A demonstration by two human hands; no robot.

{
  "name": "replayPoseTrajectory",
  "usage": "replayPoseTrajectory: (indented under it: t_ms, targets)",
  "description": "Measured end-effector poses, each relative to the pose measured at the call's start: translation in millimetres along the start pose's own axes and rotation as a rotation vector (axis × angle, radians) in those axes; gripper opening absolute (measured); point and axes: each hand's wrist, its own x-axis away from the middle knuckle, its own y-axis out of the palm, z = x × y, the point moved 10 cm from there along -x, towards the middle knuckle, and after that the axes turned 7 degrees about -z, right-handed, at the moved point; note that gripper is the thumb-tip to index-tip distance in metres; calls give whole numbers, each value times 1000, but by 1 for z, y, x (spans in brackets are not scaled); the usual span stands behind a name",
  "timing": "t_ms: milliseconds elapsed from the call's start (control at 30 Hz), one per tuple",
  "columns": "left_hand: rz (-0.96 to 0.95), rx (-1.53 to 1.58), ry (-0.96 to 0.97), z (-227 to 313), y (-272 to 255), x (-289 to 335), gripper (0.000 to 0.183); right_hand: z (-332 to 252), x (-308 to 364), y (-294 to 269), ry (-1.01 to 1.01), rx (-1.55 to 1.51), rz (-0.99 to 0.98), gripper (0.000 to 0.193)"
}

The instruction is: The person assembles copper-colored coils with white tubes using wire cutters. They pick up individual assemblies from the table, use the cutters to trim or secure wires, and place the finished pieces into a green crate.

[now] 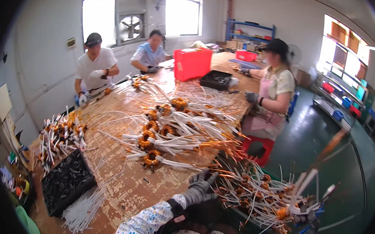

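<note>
My left hand (200, 189), in a grey glove, rests at the table's near edge with its fingers apart, beside bare copper wire ends. At the lower right, my right hand (305, 229), also gloved, is closed around a copper-wound ring coil (283, 213) with white-sleeved leads (307, 182) that rise blurred above it. Under and beside that hand, a bin (237, 214) brims with similar coils and tangled leads. On the table ahead lies a long heap of ring coils (152, 158), their white leads pointing right toward the bin.
A black tray of short black tubes (67, 182) sits at the left, with thin white sleeves (84, 210) beside it and another coil pile (60, 136) behind. Farther off are a red crate (192, 64) and black tray (216, 80). Three people sit or stand around the table (121, 195).
</note>
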Motion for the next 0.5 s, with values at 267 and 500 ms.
replayPoseTrajectory:
  t_ms: [267,500]
  targets:
    - [-365,1603,400,158,-8,84,75,79,-15,113,416,-335,13,22]
    - [-86,1895,47,95,2,120,84,188,-29,135,625,-594,-103,20]
